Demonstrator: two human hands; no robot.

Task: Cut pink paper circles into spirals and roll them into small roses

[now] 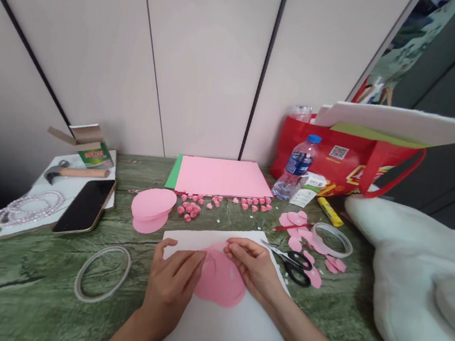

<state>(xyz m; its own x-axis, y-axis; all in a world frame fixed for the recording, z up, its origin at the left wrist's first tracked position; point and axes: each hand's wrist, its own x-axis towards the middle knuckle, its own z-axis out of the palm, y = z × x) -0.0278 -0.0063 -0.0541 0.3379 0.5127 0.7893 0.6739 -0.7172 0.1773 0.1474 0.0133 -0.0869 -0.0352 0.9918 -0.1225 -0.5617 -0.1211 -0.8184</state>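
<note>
A rounded piece of pink paper [222,287] lies over a white board [185,327] in front of me, its upper edge lifted between my hands. My left hand [173,281] pinches that edge on the left, with one finger raised apart. On the right, the thumb and forefinger of my right hand [254,266] are closed on the same edge. A small pale strip shows on the paper's surface. Black-handled scissors [300,261] rest just beyond my right hand, partly over the board's edge.
Left are a tape roll [102,274], phone [85,206], hammer [80,172] and bead strings [34,206]. Pink paper discs [153,205] and small pink rolled pieces [191,210] lie behind. Right are another tape roll [331,240], a bottle [297,168] and a white plush [415,273].
</note>
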